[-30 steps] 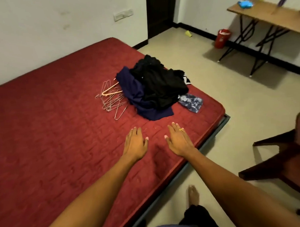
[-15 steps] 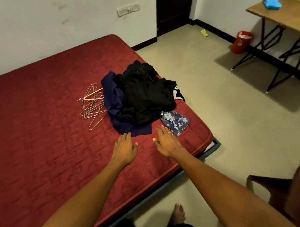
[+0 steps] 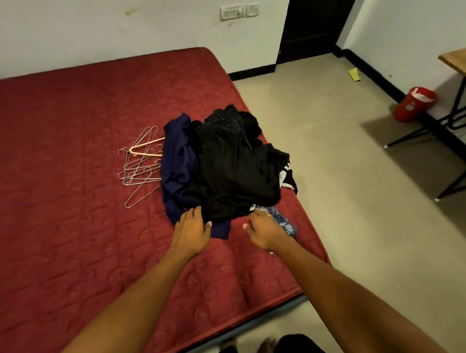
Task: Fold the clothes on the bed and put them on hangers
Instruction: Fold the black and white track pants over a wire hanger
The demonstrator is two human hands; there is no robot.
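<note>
A heap of clothes lies near the right edge of the red mattress: a black garment on top, a navy one under it at the left, and a blue floral piece at the front right. Several wire hangers and a pink one lie just left of the heap. My left hand reaches the heap's front edge, fingers extended onto the navy cloth. My right hand is at the black garment's front edge, over the floral piece; its fingertips are hidden by the cloth.
The bed's right edge runs along a beige floor. A dark doorway is at the back. A red bin and a wooden table on black legs stand at the right wall. My bare feet show at the bottom.
Both hands have moved forward over the mattress to the front edge of the clothes heap. The view has come closer and turned left.
</note>
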